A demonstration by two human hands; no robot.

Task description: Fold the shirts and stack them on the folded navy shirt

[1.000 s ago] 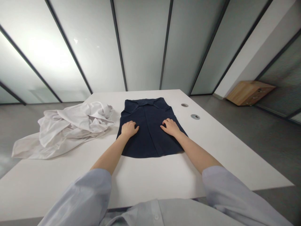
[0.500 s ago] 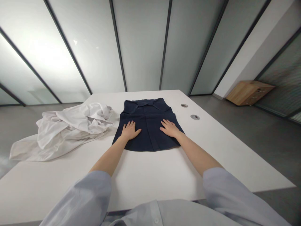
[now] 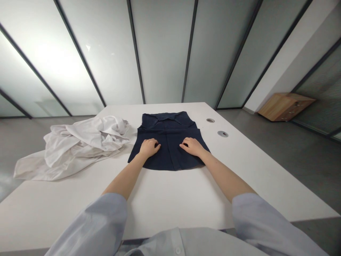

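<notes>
In the head view, a dark navy cloth garment (image 3: 172, 156) lies flat on the white rectangular bench (image 3: 176, 199), with a crumpled white fabric heap (image 3: 85, 142) to its left, out from under the hands. The left hand (image 3: 149, 147) and right hand (image 3: 193, 146) rest well apart on either side of its central seam, probably to bear evenly; their fingers curl, but whether they pinch cloth I cannot tell.

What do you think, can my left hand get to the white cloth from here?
Probably yes: your left hand is on the navy garment, and only that garment's edge and a strip of tabletop lie between that hand and the white cloth.
</notes>
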